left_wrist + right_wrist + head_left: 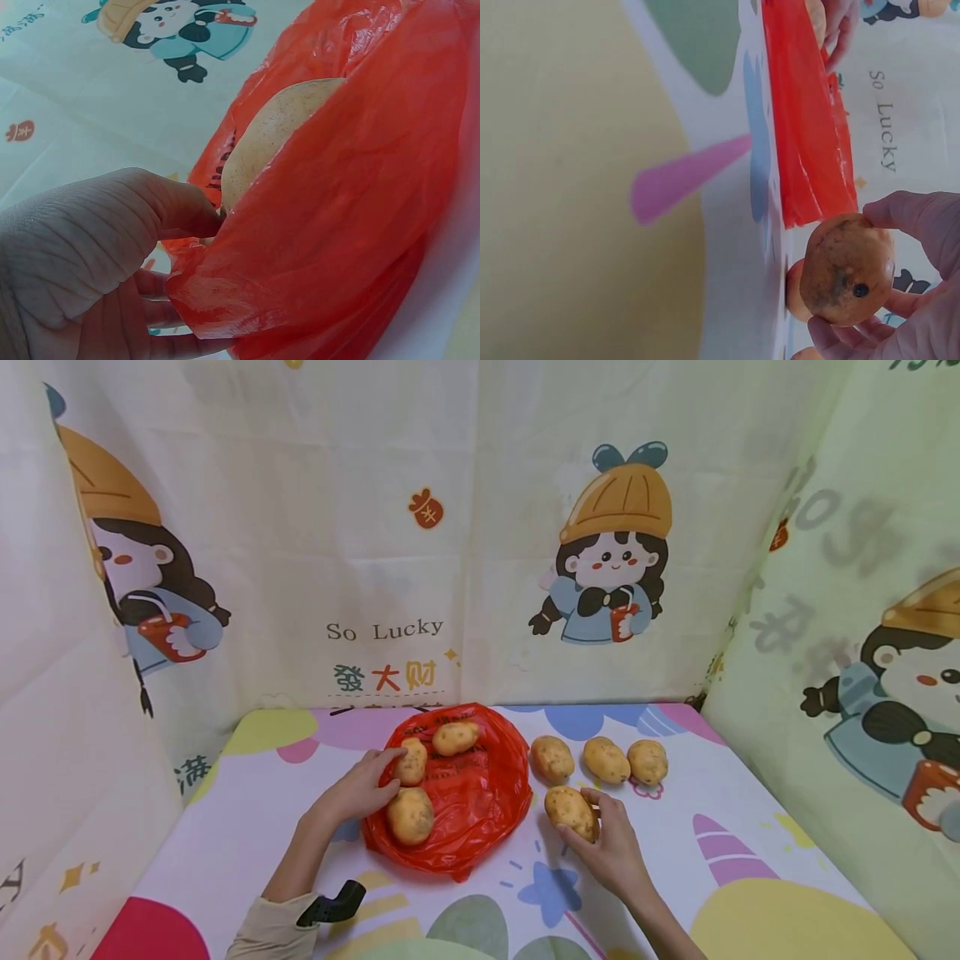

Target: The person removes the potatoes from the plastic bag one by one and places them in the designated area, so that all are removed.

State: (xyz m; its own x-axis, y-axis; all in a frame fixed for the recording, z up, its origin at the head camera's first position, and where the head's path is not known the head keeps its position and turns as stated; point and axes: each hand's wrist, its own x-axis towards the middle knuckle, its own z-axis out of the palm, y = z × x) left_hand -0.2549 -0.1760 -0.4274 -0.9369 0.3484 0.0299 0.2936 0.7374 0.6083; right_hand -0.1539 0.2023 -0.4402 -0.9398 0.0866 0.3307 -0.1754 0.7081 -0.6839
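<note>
Between bent fingers and thumb of my right hand (pixel 613 850) sits one potato (pixel 570 812); left of them, my left hand (pixel 363 788), partly closed, pinches the red plastic bag (pixel 480 802) by its rim.

Lettering (pixel 457 768) on the red bag (pixel 480 818) illegible, potato (pixel 270 142) inside the bag partly hidden, forearm (pixel 660 917) right of the bag cropped

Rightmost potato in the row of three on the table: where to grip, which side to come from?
I'd take the rightmost potato round its middle, pinching near and far faces, coming from its right. The middle potato sits close by its left side, while its right side is unobstructed. Its plump, rounded body should suit a wide pinch.
</note>
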